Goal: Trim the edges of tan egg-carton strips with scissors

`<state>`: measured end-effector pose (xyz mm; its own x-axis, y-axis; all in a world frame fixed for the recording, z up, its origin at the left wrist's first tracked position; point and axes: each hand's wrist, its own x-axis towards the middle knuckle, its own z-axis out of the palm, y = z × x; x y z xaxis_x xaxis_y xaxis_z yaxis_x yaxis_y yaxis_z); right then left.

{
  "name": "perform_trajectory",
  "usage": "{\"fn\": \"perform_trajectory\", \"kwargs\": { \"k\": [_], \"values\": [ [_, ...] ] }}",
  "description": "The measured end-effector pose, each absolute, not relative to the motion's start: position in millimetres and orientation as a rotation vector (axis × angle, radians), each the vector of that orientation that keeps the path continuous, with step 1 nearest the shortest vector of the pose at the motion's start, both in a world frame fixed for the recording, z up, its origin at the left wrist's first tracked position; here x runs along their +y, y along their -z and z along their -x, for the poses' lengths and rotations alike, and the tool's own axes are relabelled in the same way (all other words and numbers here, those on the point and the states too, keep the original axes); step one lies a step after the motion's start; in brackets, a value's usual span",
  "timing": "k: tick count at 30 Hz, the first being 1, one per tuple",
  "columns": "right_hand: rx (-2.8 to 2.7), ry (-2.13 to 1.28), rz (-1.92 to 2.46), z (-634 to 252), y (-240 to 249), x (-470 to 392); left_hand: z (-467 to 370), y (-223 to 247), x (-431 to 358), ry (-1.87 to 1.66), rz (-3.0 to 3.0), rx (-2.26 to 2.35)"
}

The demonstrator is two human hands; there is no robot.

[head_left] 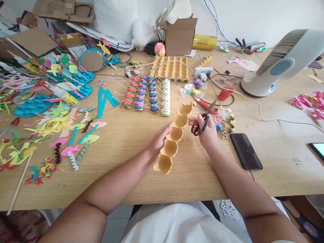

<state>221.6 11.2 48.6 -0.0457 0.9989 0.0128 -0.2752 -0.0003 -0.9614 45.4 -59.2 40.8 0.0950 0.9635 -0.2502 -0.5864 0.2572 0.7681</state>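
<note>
My left hand (160,140) grips a strip of egg carton cups (170,147) by its left side, tilted with the hollow cups facing up toward me. To the right of it, my right hand (205,131) is closed around the handles of dark scissors (204,121), their blades pointing up and away. The scissors are apart from the strip. Beyond both hands stand painted cup strips in red, purple (139,98), blue (153,96) and pale green (165,98), with thin sticks poking out. Behind them lies an uncut egg tray (172,67).
At right are a phone (246,151), a white fan (270,67) with a trailing cable, a red cup (225,92) and carton scraps (225,133). Colourful paper cutouts (48,123), blue strips (103,99) and a glue bottle (63,94) cover the left. Boxes (179,37) stand at the back.
</note>
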Motion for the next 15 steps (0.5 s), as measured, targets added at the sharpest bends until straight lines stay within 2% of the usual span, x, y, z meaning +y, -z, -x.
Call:
{"fn": "perform_trajectory", "kwargs": {
  "k": [3, 9, 15],
  "values": [
    [-1.397, -1.167, 1.049, -227.6, -48.7, 8.8, -37.8, -42.3, -53.7, -1.249, -0.313, 0.666],
    [-2.149, -0.568, 1.217, -229.1, -49.3, -2.3, -28.7, -43.5, -46.6, -1.26, -0.099, 0.527],
    [-2.189, -0.603, 1.245, -225.1, -52.7, -8.8, -27.6, -45.0, -49.0, -1.194, -0.094, 0.43]
  ]
}}
